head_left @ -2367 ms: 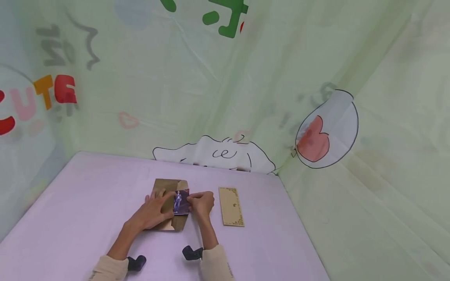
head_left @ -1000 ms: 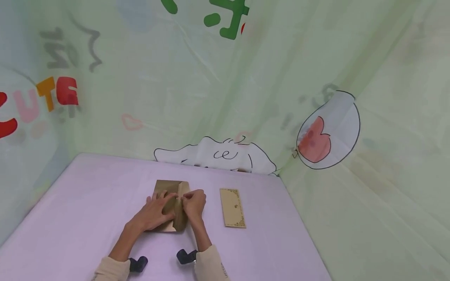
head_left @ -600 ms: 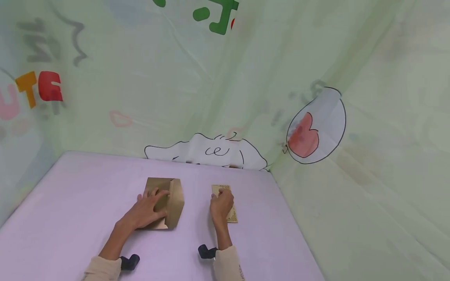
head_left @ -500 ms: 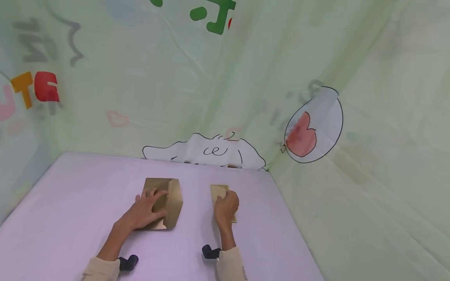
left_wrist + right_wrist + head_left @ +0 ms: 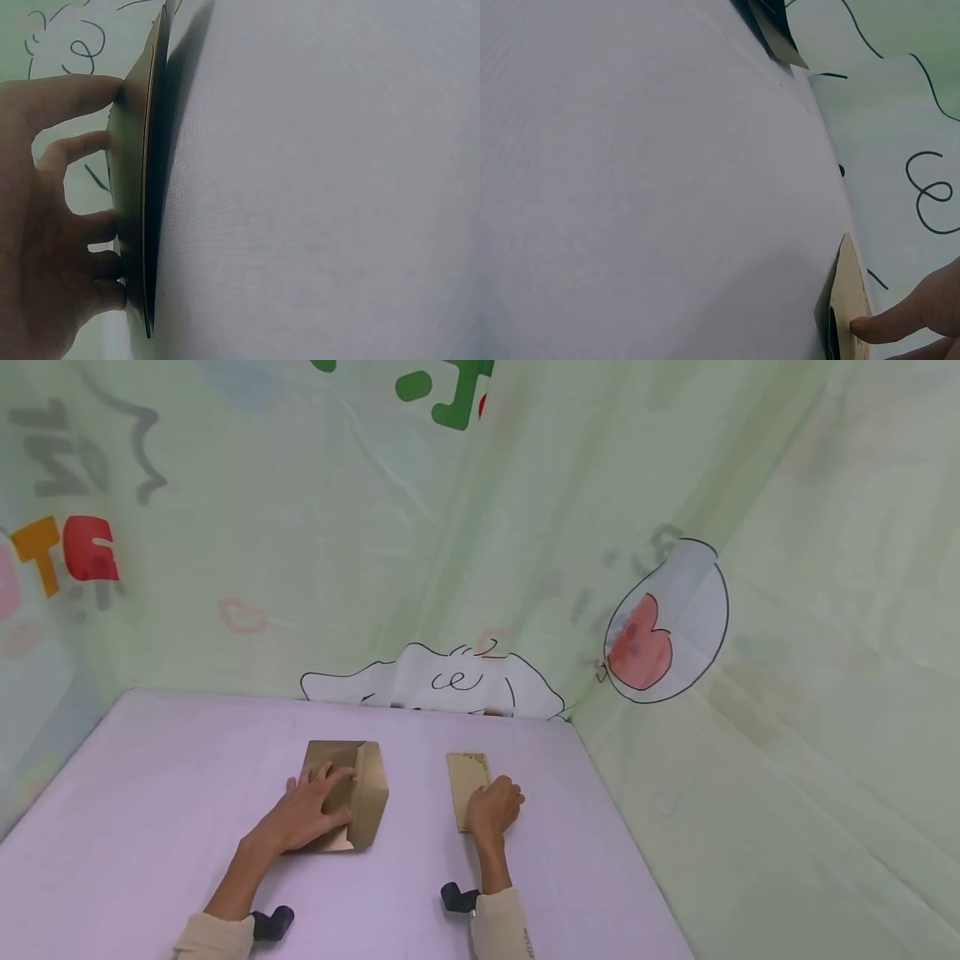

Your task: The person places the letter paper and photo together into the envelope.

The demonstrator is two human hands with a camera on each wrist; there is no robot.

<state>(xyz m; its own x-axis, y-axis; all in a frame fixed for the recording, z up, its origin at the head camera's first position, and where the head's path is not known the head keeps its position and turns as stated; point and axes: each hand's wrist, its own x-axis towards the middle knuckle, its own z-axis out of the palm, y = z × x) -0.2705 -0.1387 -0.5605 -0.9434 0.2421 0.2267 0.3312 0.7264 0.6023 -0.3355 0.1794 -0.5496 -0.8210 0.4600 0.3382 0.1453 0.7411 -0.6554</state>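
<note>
Card (image 5: 467, 774) — pale, gold-trimmed, long axis running near to far — lies right of the brown envelope (image 5: 365, 789), its near end under the right hand's (image 5: 494, 806) curled fingers, while the left hand (image 5: 309, 810) presses flat-fingered on the envelope.

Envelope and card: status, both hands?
Left hand flat on the gold envelope, fingers straight. Right hand curled at the near end of the patterned card, lifting its edge. Nothing between the two on the purple table.

Left hand (image 5: 30, 225) fingertips press the gold envelope (image 5: 139, 217) flat.
</note>
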